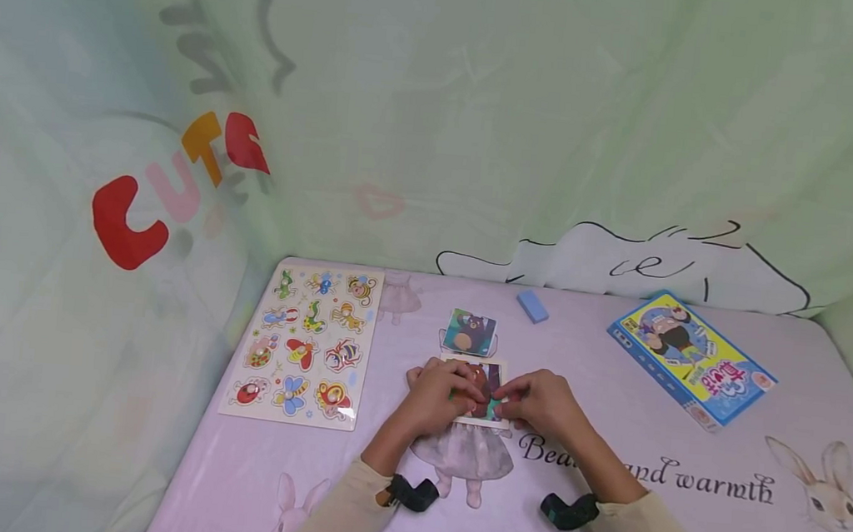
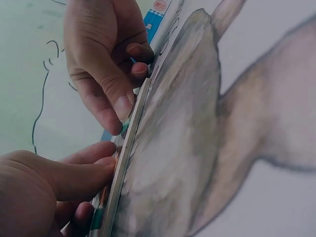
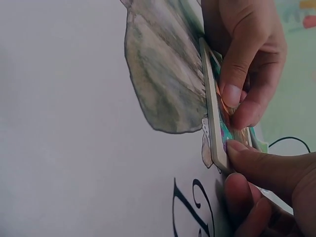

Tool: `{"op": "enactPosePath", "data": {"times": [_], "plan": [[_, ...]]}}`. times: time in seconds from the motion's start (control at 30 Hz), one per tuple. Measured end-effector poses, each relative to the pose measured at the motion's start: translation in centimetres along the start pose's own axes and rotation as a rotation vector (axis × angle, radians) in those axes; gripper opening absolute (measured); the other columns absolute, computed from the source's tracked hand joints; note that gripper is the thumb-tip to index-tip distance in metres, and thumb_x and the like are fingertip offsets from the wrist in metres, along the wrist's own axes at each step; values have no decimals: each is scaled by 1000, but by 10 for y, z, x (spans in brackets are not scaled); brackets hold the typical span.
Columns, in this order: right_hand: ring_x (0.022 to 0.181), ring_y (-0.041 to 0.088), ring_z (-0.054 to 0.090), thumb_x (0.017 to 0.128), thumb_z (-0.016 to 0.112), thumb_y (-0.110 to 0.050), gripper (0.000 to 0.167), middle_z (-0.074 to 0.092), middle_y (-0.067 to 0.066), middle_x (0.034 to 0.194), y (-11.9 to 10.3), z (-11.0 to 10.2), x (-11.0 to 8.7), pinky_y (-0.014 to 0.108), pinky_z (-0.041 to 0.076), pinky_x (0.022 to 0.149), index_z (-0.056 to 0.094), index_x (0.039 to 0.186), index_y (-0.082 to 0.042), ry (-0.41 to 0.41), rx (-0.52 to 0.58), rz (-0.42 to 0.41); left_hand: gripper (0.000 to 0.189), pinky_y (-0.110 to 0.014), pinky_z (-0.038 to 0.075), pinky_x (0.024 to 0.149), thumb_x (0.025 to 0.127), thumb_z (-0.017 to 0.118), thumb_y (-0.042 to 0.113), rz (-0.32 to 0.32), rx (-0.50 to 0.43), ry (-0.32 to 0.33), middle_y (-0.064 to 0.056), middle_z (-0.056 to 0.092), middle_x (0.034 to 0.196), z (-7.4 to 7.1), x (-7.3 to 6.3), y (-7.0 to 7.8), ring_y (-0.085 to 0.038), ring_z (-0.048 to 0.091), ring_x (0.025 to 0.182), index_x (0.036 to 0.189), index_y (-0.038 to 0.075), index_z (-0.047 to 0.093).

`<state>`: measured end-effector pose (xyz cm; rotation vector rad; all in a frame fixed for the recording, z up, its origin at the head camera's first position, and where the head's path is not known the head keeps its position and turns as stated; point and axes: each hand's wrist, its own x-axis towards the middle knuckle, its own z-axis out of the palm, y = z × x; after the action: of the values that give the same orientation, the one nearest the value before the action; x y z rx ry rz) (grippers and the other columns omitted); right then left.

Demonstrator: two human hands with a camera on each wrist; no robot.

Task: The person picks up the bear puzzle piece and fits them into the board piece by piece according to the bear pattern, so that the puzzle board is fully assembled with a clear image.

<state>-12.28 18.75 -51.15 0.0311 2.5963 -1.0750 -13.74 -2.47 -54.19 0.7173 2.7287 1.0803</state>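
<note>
A small picture puzzle in a pale, raised frame lies flat on the table, showing a brown bear on a dark and green ground. From the left, my left hand reaches over it, thumb and index tips meeting at an orange-brown puzzle piece. At the puzzle's right side, my right hand pinches a green-edged piece close to the surface. In the right wrist view, the right thumb lies over the frame's rim and the other fingers curl beside its edge. Fingertips hide much of both pieces.
Just behind the puzzle is a square bear picture. A blue block sits farther back. To the right lies a blue and yellow box; to the left, an insect peg board. A pale green curtain hangs behind the table.
</note>
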Motion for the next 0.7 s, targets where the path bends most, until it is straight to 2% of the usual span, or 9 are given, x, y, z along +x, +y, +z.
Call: {"op": "enactPosePath", "data": {"times": [0.27, 0.43, 0.5, 0.57, 0.7], "plan": [[54, 11, 59, 81, 86, -16, 18, 63, 0, 71, 0, 1, -1, 25, 47, 52, 82, 98, -13, 12, 8, 24, 19, -42, 25, 89, 91, 74, 13, -26, -14, -17, 12, 68, 118, 0, 3, -3, -12, 51, 110, 98, 29, 83], [54, 12, 58, 82, 85, -16, 17, 62, -1, 70, -1, -1, 0, 25, 46, 51, 82, 98, -13, 29, -15, 5, 19, -41, 27, 89, 92, 73, 14, -4, 24, -17, 11, 68, 118, -1, 7, -5, -14, 53, 113, 99, 29, 83], [55, 12, 58, 84, 84, -16, 16, 63, 0, 71, -1, -4, 0, 25, 45, 52, 81, 99, -12, 28, -29, -27, 19, -41, 28, 90, 93, 72, 15, 10, 32, -21, 11, 69, 118, -2, 9, -5, -14, 54, 113, 101, 29, 83], [61, 12, 58, 86, 81, -18, 17, 65, -1, 75, 0, -8, -1, 25, 46, 55, 80, 102, -12, 22, -74, -96, 17, -42, 31, 93, 93, 72, 16, 24, 23, -30, 11, 69, 119, -6, 10, -6, -14, 56, 115, 103, 27, 82], [76, 11, 58, 92, 75, -22, 22, 69, -3, 90, 6, -23, -9, 24, 48, 65, 77, 112, -12, 35, -183, -248, 16, -42, 41, 106, 94, 71, 15, 14, -69, -51, 5, 70, 122, -21, 6, -7, -17, 61, 120, 106, 18, 81]]}}
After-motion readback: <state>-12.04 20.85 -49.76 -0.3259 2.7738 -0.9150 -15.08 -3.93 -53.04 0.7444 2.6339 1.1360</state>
